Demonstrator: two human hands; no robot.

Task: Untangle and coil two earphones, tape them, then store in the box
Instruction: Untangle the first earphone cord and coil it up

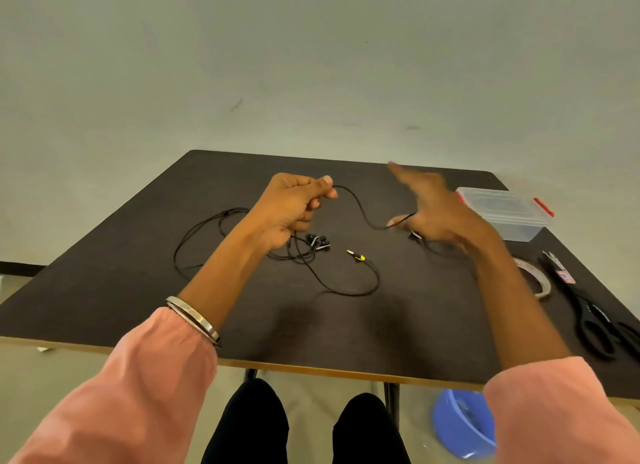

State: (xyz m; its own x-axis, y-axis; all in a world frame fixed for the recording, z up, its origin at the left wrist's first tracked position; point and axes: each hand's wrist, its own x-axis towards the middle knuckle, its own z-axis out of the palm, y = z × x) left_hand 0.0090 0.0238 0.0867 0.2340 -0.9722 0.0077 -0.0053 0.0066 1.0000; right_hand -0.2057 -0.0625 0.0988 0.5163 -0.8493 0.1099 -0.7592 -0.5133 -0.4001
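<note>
I can read no writing; the small label on the black-handled scissors (588,311) near the dark table's (138,290) right edge is blurred. My left hand (294,207) grips the thin black earphone cable (360,210), which sags rightward to my right hand (436,217), thumb pinching it, fingers spread. The remaining tangle lies mid-table. The clear plastic box with red clips (505,214) sits near the far right corner.

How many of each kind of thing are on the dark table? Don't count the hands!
Earphone cables, tangled black: 2, going by the task; the wires overlap too much to separate by eye
Clear plastic box with red clips: 1
Black scissors: 1
Tape roll, partly hidden by the right arm: 1
Total: 5
</note>
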